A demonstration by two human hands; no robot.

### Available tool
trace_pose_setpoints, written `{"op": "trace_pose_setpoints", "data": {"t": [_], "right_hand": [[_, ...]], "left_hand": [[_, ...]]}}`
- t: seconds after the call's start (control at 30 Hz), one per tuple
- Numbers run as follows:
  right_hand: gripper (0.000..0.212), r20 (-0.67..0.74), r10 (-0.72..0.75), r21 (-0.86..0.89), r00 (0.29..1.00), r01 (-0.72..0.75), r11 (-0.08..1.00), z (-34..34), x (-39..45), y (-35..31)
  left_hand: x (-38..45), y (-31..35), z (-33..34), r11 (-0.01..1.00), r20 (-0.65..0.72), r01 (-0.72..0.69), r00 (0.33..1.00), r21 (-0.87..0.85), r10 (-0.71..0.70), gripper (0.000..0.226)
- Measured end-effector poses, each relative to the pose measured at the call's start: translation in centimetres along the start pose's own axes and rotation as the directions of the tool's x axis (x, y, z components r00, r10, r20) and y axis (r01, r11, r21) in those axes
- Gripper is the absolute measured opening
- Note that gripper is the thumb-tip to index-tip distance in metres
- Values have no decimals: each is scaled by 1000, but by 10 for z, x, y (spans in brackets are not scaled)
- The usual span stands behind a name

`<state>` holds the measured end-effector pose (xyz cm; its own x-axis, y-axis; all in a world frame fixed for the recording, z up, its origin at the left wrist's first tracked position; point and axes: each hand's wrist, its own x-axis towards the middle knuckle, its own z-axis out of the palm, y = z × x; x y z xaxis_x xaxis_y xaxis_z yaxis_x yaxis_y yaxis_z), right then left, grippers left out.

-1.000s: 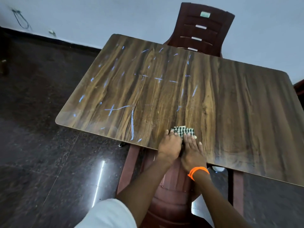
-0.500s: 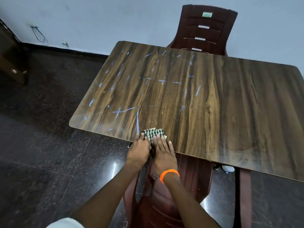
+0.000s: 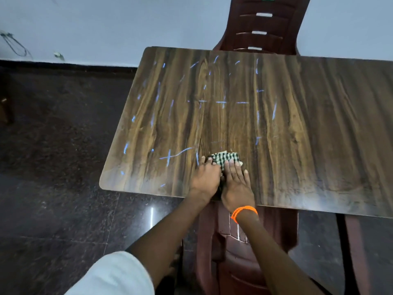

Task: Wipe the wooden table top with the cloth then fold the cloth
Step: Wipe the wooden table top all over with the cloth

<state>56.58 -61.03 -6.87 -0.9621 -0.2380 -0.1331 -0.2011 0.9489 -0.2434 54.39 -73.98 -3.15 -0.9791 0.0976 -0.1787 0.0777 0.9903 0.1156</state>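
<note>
You had one wooden table top (image 3: pixel 297 135) before you, marked with many pale blue chalk strokes (image 3: pixel 176 155) over its left half. One checked cloth (image 3: pixel 226 158) lay bunched near the near edge, left of centre. Your left hand (image 3: pixel 205 177) lay palm down on the cloth's left end, fingers nearly straight, pressing without gripping. Your right hand (image 3: pixel 237 184), with one orange band (image 3: pixel 244 211) at its wrist, lay flat beside it, fingers straight on the cloth's right end. Two dark red chairs stood at the table: one far (image 3: pixel 265 26), one near (image 3: pixel 240 241).
</note>
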Motion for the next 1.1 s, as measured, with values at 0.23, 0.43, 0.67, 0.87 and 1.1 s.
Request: {"op": "trace_pose_setpoints", "data": {"t": [0.23, 0.43, 0.67, 0.87, 1.1], "right_hand": [[67, -16, 56, 34, 998, -55, 998, 17, -52, -54], [63, -33, 152, -33, 988, -153, 988, 4, -73, -13], [64, -8, 283, 7, 959, -283, 959, -11, -9, 13], [74, -15, 203, 71, 979, -201, 977, -8, 4, -20], [59, -66, 293, 89, 954, -287, 954, -9, -40, 4]], "left_hand": [[-52, -46, 2, 992, 143, -125, 982, 2, 123, 34], [-48, 2, 1, 962, 116, -272, 957, 27, 267, 44], [21, 29, -19, 956, 85, -285, 956, 71, 279, 37], [21, -2, -22, 960, 143, -241, 965, 144, 221, 43], [9, 32, -13, 891, 208, -432, 893, 139, 400, 49]]}}
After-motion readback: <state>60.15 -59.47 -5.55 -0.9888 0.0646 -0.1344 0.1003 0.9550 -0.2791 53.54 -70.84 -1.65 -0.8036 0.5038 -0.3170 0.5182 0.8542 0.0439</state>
